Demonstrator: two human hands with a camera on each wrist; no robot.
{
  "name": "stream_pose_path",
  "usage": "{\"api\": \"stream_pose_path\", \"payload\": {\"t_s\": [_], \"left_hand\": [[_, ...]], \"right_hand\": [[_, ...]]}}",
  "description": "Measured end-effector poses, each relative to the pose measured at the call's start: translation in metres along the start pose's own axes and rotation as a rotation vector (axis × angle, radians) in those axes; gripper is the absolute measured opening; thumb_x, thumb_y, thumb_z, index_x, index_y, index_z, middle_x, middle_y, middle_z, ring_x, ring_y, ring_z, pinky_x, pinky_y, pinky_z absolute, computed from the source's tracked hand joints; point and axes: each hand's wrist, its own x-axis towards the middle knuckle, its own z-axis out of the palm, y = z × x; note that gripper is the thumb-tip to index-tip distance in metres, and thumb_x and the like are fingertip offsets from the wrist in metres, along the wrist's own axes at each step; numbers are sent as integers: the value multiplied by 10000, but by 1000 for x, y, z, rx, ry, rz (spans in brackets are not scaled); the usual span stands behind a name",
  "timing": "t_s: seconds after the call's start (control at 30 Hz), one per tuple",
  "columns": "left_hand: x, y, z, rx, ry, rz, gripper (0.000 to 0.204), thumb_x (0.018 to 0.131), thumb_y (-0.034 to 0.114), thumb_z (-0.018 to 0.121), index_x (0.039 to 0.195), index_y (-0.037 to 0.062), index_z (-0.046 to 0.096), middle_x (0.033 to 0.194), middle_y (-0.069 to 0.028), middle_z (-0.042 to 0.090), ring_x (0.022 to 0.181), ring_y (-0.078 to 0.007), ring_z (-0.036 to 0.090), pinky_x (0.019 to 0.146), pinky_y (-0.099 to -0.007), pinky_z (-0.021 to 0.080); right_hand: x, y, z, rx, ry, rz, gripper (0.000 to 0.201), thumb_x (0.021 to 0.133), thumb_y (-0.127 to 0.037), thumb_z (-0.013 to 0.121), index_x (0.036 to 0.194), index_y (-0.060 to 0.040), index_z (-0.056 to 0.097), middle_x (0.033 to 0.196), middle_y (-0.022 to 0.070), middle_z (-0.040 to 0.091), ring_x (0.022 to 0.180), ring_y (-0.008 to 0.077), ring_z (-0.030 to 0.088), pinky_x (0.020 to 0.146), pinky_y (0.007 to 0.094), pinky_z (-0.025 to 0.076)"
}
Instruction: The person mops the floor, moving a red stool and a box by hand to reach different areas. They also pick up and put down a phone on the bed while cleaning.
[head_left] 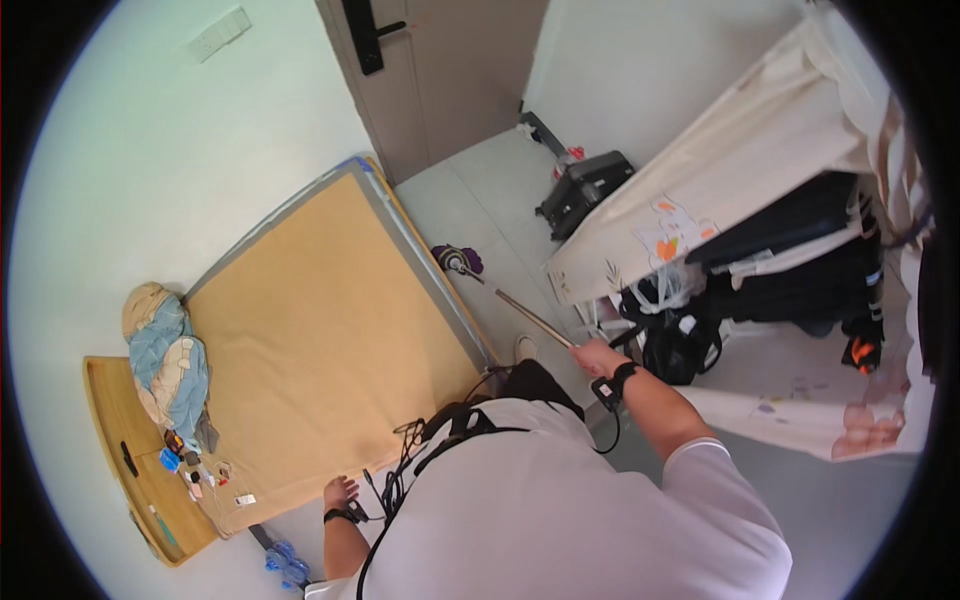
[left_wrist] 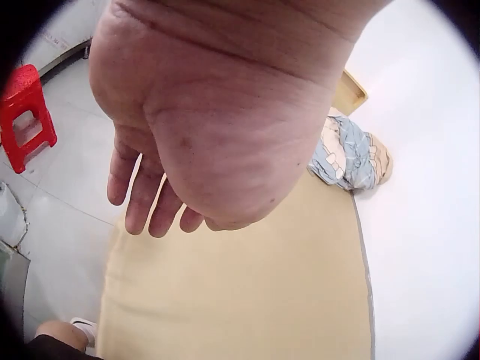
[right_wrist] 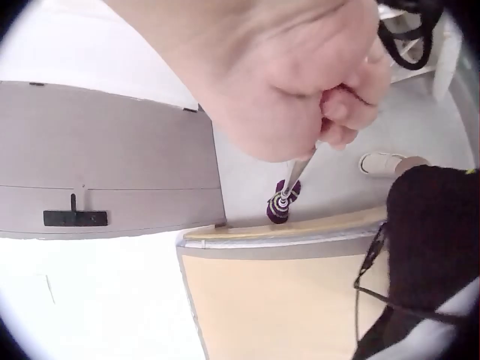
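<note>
In the head view my right hand [head_left: 598, 357] grips the upper end of a metal mop pole [head_left: 535, 318]. The purple mop head [head_left: 458, 260] rests on the floor beside the bed's edge. The right wrist view shows the fingers of my right hand [right_wrist: 307, 97] curled round the pole, with the mop head [right_wrist: 283, 202] beyond it. My left hand [head_left: 341, 491] hangs near the bed's edge, holding nothing. Its fingers are loosely extended in the left wrist view, where the hand [left_wrist: 217, 120] is above the tan mattress [left_wrist: 240, 292].
A bunched blue and beige blanket [head_left: 168, 350] lies at the bed's corner by a wooden headboard shelf [head_left: 105, 400]. Beyond the bed are a door [head_left: 440, 80], a black case [head_left: 590, 190] and a curtained clothes rack [head_left: 700, 215]. A red stool [left_wrist: 28, 112] stands on the floor.
</note>
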Motion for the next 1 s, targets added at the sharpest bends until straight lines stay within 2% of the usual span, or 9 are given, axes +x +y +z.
{"api": "stream_pose_path", "payload": {"t_s": [0.43, 0.6, 0.67, 0.7, 0.77, 0.8, 0.9, 0.93, 1.0], "left_hand": [[-133, -52, 98, -231, 244, -119, 399, 862, 216, 371, 1185, -13, 414, 1076, -178, 558, 854, -277, 599, 650, -372, 495], [-191, -65, 152, -278, 348, -163, 387, 856, 203, 370, 1173, -10, 433, 1057, -182, 572, 823, -280, 611, 641, -365, 509], [-204, -77, 172, -417, 363, -161, 366, 855, 204, 394, 1144, -9, 463, 1002, -179, 595, 814, -277, 615, 661, -373, 513], [-201, -138, 174, -426, 372, -172, 366, 855, 204, 394, 1144, -9, 463, 1002, -179, 595, 814, -277, 615, 661, -373, 513], [-183, -165, 175, 164, 299, 131, 335, 849, 216, 430, 1102, 9, 506, 920, -159, 615, 782, -267, 615, 648, -378, 512], [-187, -170, 189, -454, 316, -69, 286, 826, 213, 469, 1025, 24, 550, 873, -150, 623, 775, -266, 616, 639, -378, 509], [-211, -140, 216, -538, 277, -334, 261, 815, 214, 473, 983, 31, 555, 882, -144, 624, 777, -269, 617, 631, -369, 506], [-189, -171, 211, -705, 232, -392, 231, 818, 206, 466, 944, 33, 551, 852, -135, 621, 741, -267, 614, 623, -370, 505], [-177, -172, 205, -673, 218, -352, 244, 823, 207, 456, 969, 29, 536, 868, -138, 616, 752, -269, 613, 626, -372, 504]], "right_hand": [[170, -238, -1, 126, -269, -45, 367, 889, -348, 448, 668, -56, 482, 540, 20, 424, 434, 127, 375, 383, 289, 324], [227, -307, -7, -726, 99, -505, 307, 852, -220, 483, 679, 14, 582, 559, 145, 553, 479, 242, 543, 434, 361, 430], [241, -327, -15, -1115, -34, -574, 248, 814, -181, 502, 709, 18, 603, 589, 161, 575, 508, 262, 567, 457, 364, 452], [239, -331, -17, -1492, -156, -625, 200, 777, -143, 520, 739, 23, 624, 619, 177, 596, 538, 282, 592, 480, 368, 474], [223, -320, -21, -1517, -120, -591, 174, 707, -106, 542, 777, 11, 650, 726, 190, 628, 661, 295, 629, 582, 381, 507], [227, -304, -26, -1553, -8, -703, 183, 712, -110, 538, 794, 4, 654, 771, 192, 629, 711, 300, 627, 624, 389, 505], [249, -232, -41, -1334, 101, -661, 231, 766, -163, 510, 862, -7, 651, 884, 197, 622, 836, 330, 603, 720, 416, 488], [224, -219, -48, -1364, 87, -682, 263, 789, -204, 497, 861, 2, 644, 877, 199, 620, 831, 346, 597, 728, 424, 483], [204, -180, -56, -1280, 106, -655, 334, 821, -278, 479, 846, 18, 633, 868, 208, 616, 831, 373, 584, 743, 436, 471]]}}
